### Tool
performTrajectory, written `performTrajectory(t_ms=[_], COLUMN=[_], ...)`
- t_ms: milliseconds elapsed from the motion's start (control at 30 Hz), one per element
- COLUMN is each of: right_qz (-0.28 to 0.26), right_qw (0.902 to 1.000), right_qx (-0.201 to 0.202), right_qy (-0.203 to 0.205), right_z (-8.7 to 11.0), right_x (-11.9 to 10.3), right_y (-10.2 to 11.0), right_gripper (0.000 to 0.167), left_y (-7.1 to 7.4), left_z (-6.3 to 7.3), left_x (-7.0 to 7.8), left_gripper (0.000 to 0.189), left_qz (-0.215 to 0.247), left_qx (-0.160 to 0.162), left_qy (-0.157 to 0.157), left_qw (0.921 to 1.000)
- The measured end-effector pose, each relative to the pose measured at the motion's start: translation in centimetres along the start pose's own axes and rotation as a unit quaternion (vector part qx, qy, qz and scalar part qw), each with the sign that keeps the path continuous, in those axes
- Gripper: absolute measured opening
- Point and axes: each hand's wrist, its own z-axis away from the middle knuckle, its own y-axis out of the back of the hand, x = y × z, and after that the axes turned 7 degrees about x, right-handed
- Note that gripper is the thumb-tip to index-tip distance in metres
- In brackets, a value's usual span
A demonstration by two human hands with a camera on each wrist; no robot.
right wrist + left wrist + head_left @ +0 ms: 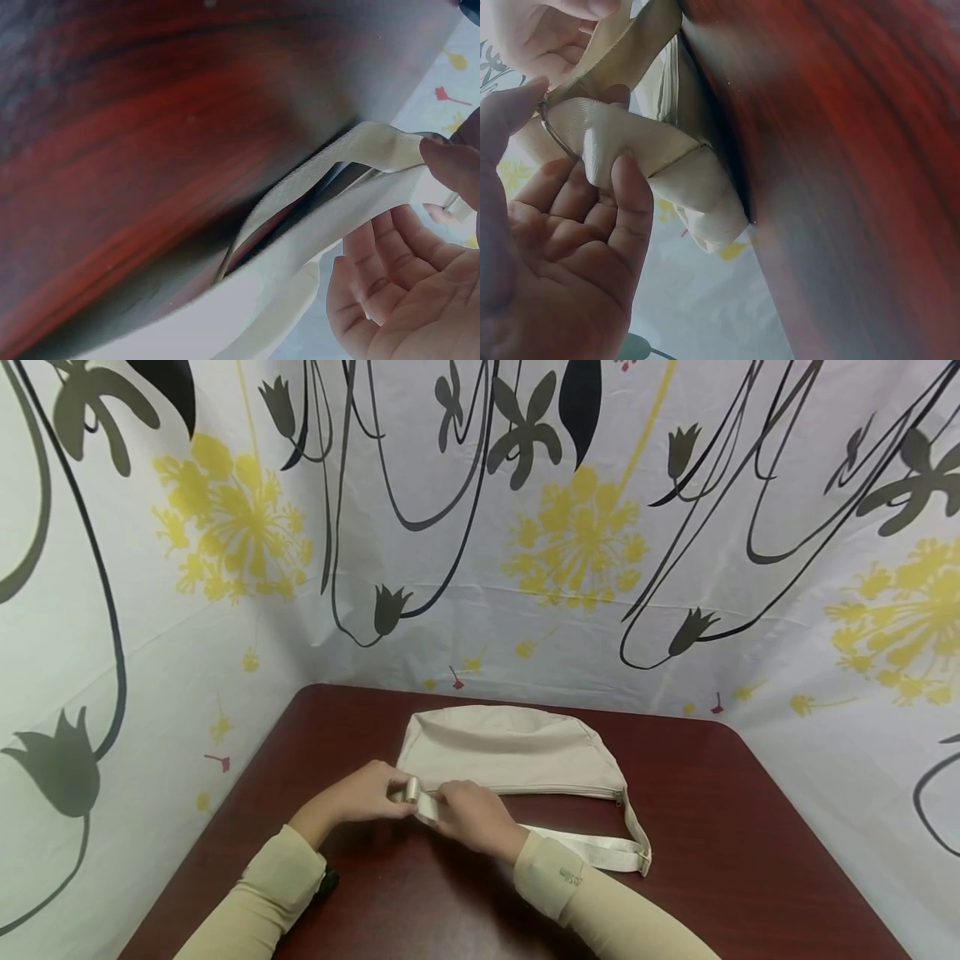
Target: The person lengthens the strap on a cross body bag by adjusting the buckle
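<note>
Left fingers [634,191] pinch the cream strap [428,807] beside a thin metal ring [557,135], the left hand [369,795] just beside the right hand [482,818], whose thumb and fingers pinch the strap too. Just beyond them the cream bag [510,747] lies on the dark red table [690,793], zip [555,791] toward the person, before a flower-patterned cloth [465,560].

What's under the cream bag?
The bag rests on the dark red table, visible around its edges. The surface directly beneath is covered, so I can't tell whether anything else lies there.
</note>
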Motion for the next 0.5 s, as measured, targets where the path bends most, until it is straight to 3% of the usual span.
performTrajectory(t_ms=[500], right_qz=[-0.031], right_qw=[0.9993], right_qx=[-0.009], right_qy=[-0.02], right_z=[-0.41], right_x=[-0.13], right_y=[-0.02], right_gripper=[0.023], left_y=[0.05], left_z=[0.05], left_x=[-0.36], left_gripper=[0.01], left_qz=[0.019], left_qx=[0.002], left_qy=[-0.005], left_qw=[0.9998])
